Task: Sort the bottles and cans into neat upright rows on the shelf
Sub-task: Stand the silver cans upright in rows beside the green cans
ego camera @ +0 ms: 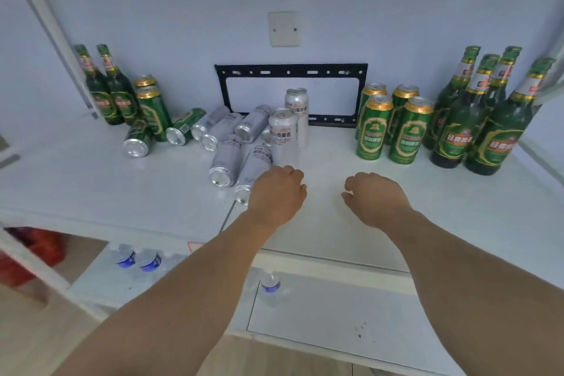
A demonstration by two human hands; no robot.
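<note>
On the white shelf, several silver cans lie on their sides in a loose pile, and two silver cans stand upright behind it. My left hand hovers over the near end of one lying silver can, fingers curled, holding nothing that I can see. My right hand hangs above bare shelf, fingers loosely apart and empty. Green cans stand upright in a block at the right, with tall green bottles beside them. At the left stand two green bottles, upright green cans and two toppled green cans.
A black metal bracket is fixed to the back wall above the shelf. A lower ledge holds plastic water bottles and one more. Something red sits low at the left. A white post slants at the left.
</note>
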